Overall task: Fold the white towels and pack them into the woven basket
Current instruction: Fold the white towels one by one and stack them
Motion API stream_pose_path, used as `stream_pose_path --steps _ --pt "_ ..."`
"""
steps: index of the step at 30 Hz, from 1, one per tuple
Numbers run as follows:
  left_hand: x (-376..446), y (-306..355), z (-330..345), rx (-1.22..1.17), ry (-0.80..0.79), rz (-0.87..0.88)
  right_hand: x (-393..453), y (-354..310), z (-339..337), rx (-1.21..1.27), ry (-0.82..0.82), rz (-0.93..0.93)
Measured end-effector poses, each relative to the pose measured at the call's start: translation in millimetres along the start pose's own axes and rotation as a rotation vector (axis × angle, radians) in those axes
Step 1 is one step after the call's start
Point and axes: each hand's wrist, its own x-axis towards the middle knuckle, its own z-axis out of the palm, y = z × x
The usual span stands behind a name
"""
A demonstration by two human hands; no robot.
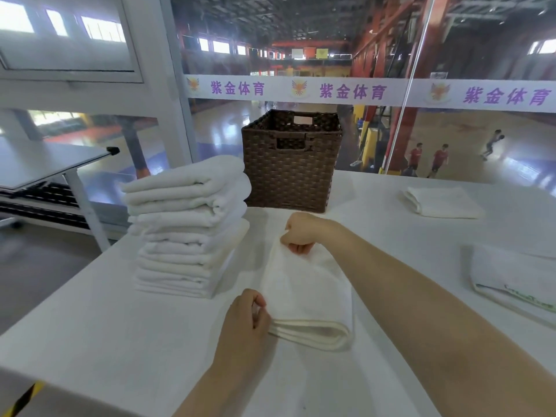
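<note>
A white towel (310, 290), doubled over into a long strip, lies on the white table (120, 341) in front of me. My left hand (245, 323) pinches its near left corner. My right hand (304, 231) grips its far end, fingers curled over the edge. A tall stack of folded white towels (186, 227) stands to the left of it. The brown woven basket (290, 164) stands upright at the back of the table; its inside is hidden from here.
One folded white towel (442, 203) lies at the back right. A flat white item with green print (517, 281) sits near the right edge. A second table (45, 164) stands off to the left. Glass panels rise behind the table.
</note>
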Motion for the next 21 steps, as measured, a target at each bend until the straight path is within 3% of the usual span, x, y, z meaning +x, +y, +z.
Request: stream_pose_path --steps 4,9,12,14,17,21 --pt "-1 -3 2 0.034 0.044 -0.001 12 17 29 -0.127 0.128 -0.039" --pt "-1 -5 8 0.076 0.072 0.029 0 45 56 -0.033 0.121 -0.18" --pt "8 -11 4 0.115 -0.009 0.044 -11 56 45 0.108 0.093 -0.247" --pt "17 -11 -3 0.16 -0.104 0.026 -17 68 34 0.2 0.171 -0.283" --pt "32 -1 -16 0.226 -0.176 0.019 -26 96 27 0.185 0.4 -0.236" --pt "58 19 -12 0.343 -0.157 0.128 -33 121 37 0.22 0.385 -0.086"
